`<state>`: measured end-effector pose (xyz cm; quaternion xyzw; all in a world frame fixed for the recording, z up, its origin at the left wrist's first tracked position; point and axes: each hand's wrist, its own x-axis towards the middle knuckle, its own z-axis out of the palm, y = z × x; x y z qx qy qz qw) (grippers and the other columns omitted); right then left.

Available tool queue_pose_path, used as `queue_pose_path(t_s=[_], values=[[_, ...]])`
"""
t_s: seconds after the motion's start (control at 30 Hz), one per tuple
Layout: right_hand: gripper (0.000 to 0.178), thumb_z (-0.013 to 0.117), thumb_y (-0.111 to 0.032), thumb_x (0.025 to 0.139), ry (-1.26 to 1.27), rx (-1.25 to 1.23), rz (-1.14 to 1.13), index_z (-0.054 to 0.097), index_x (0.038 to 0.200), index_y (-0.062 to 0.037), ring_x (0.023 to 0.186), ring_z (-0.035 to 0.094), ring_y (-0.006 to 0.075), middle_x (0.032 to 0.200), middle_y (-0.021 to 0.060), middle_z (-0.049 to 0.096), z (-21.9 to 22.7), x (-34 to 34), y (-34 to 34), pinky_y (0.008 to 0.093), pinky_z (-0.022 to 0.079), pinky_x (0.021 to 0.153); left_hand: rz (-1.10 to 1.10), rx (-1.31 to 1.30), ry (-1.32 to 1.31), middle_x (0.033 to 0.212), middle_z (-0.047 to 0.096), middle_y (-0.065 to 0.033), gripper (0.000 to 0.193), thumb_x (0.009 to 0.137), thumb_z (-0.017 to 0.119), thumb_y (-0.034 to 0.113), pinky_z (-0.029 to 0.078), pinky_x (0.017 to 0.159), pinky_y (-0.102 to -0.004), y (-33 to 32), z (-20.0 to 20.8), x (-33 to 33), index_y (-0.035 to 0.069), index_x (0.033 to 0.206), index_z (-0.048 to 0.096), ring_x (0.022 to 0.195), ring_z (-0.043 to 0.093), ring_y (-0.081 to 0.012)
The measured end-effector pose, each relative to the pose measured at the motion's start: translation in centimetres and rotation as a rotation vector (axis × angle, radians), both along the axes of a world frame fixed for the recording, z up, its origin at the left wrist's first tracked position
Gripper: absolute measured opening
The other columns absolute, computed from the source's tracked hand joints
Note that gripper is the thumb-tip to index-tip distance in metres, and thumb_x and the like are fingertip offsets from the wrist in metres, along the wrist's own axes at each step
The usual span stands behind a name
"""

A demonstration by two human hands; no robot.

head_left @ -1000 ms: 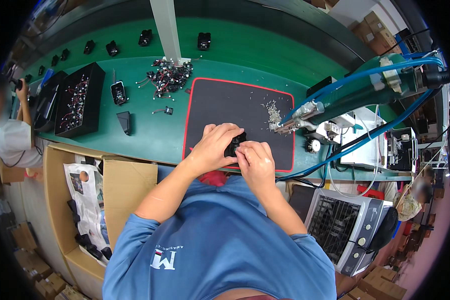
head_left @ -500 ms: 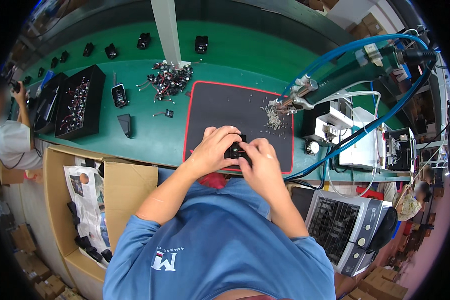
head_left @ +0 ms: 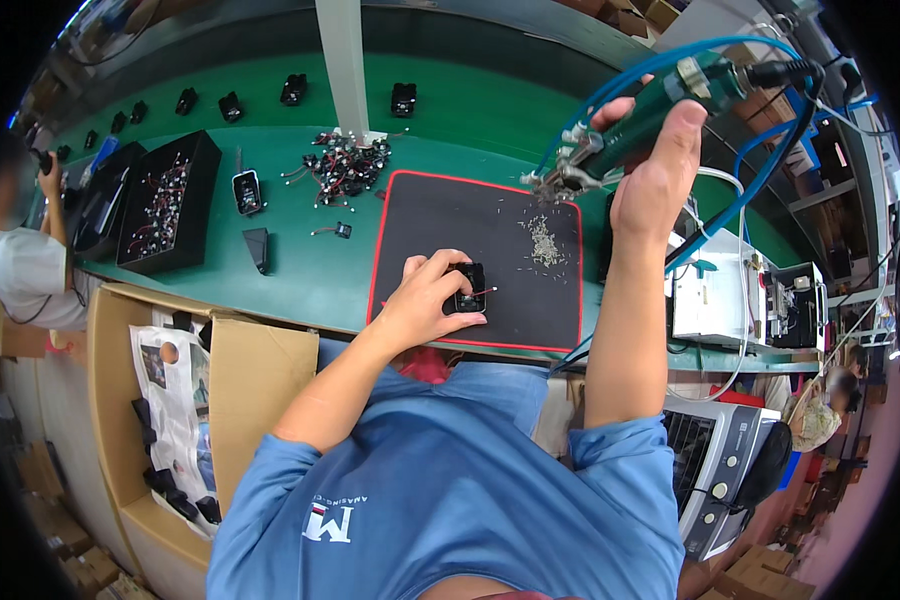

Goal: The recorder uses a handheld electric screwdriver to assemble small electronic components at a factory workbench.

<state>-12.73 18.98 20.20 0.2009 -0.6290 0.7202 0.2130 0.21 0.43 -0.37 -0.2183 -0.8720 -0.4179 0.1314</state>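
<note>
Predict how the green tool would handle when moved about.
The green tool should feel rigid, given its straight, solid-looking body. Its metal nose may make it front-heavy. The curved blue hoses look flexible and might tug.

Green bench carried a red-edged black mat under the left grip; wired-part pile beyond and left of it; black housing, black wedge, black bin further left; white machine well right.

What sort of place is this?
Probably a factory assembly bench: the right hand holds a green driver-like tool, what look like small screws lie heaped on a mat, and black housings stand in a row beyond.
</note>
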Motion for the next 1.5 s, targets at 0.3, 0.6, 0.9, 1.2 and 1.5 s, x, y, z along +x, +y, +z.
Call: queue_pose_path(t_s=[0.3, 0.6, 0.9, 1.2, 1.5], values=[[0.101, 0.035, -0.087, 0.094, -0.053, -0.057, 0.098, 0.061, 0.12, 0.0072, 0.06, 0.059, 0.0137, 0.073, 0.006, 0.059, -4.4, 3.9, -1.1, 0.0252, 0.048, 0.057, 0.002, 0.012, 0.053, 0.131, 0.06, -0.0094, 0.043, 0.07, 0.092, 0.039, 0.038, 0.096, -0.0418, -0.2, -0.2, 0.1, 0.012, 0.095, 0.069, 0.109, 0.056, -0.0298], [0.108, 0.033, -0.094, 0.086, -0.115, -0.14, 0.141, 0.055, 0.13, 0.0014, 0.064, 0.061, 0.0187, 0.088, 0.0103, 0.061, -2.2, 4.6, -1.5, 0.0307, 0.052, 0.056, -0.013, -0.01, 0.07, 0.16, 0.039, -0.0154, 0.103, 0.061, 0.094, 0.054, 0.03, 0.118, -0.0484, 0.1, 2.3, -0.9, 0.01, 0.144, 0.052, 0.144, 0.044, -0.0362], [0.046, 0.065, -0.034, 0.101, 0.342, 0.426, -0.419, 0.054, 0.128, 0.0012, 0.096, 0.062, 0.0239, 0.109, 0.0125, 0.06, -7.3, 14.5, 4.2, 0.0384, 0.051, 0.089, -0.758, 0.813, -0.443, 0.152, 0.049, -0.0121, 0.082, 0.098, 0.074, 0.03, 0.033, 0.12, -0.039, 4.1, 11.6, -7.1, 0.002, 0.162, 0.031, 0.142, 0.044, -0.0213], [0.023, 0.082, -0.005, 0.083, -0.236, 0.423, -0.365, 0.069, 0.101, 0.0018, 0.07, 0.066, 0.0166, 0.088, 0.0081, 0.067, -13.9, 11.8, 2.8, 0.03, 0.055, 0.066, -0.691, 0.828, -0.611, 0.138, 0.057, -0.0077, 0.063, 0.1, 0.072, 0.027, 0.04, 0.114, -0.0382, 7.4, 12.1, -6.8, 0.002, 0.151, 0.046, 0.129, 0.051, -0.0173], [0.022, 0.083, -0.004, 0.081, -0.261, 0.354, -0.373, 0.07, 0.098, 0.0004, 0.073, 0.067, 0.0146, 0.087, 0.0065, 0.069, -15.5, 11.2, 3.2, 0.0292, 0.055, 0.067, -0.672, 0.948, -0.664, 0.137, 0.058, -0.0066, 0.063, 0.096, 0.076, 0.024, 0.038, 0.116, -0.0381, 8.4, 11.2, -6.7, 0.002, 0.149, 0.048, 0.13, 0.052, -0.0176]])
